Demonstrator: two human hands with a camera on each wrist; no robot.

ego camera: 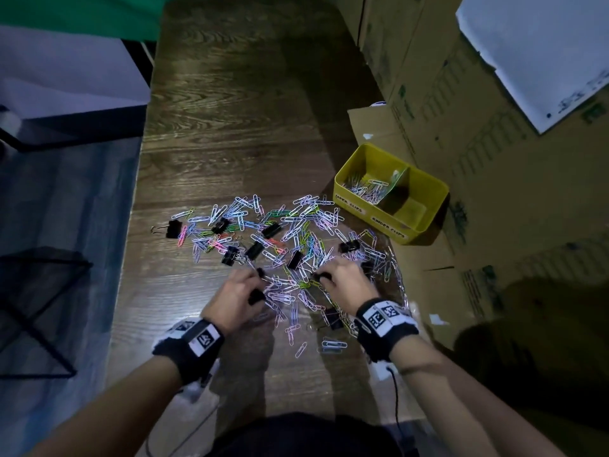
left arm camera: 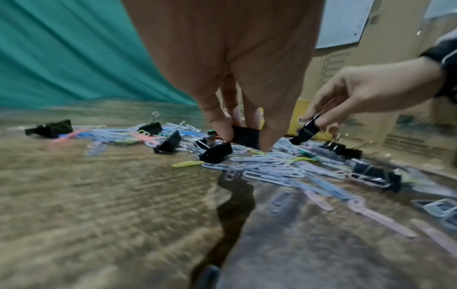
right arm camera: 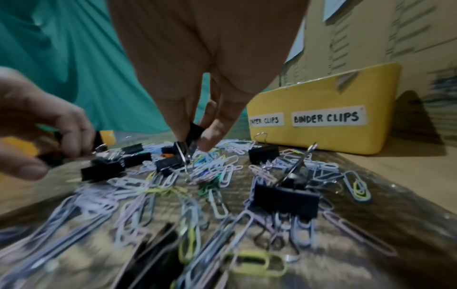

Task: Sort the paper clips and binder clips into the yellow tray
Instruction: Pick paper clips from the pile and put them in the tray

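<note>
A heap of coloured paper clips (ego camera: 290, 239) mixed with black binder clips (ego camera: 255, 249) covers the wooden table. My left hand (ego camera: 244, 291) pinches a black binder clip (left arm camera: 246, 135) at the heap's near edge. My right hand (ego camera: 342, 278) pinches another black binder clip (right arm camera: 194, 130) just above the heap, wire handles hanging down. The yellow tray (ego camera: 425, 192) stands to the right of the heap, labelled "PAPER CLIPS" and "BINDER CLIPS" (right arm camera: 326, 118). Its left compartment holds paper clips (ego camera: 365, 188); the right compartment looks bare.
Cardboard boxes (ego camera: 494, 159) line the table's right side, right behind the tray. A green cloth (ego camera: 82, 14) hangs at the far left. The table's (ego camera: 230, 110) left edge drops to a floor with a black wire rack (ego camera: 39, 311).
</note>
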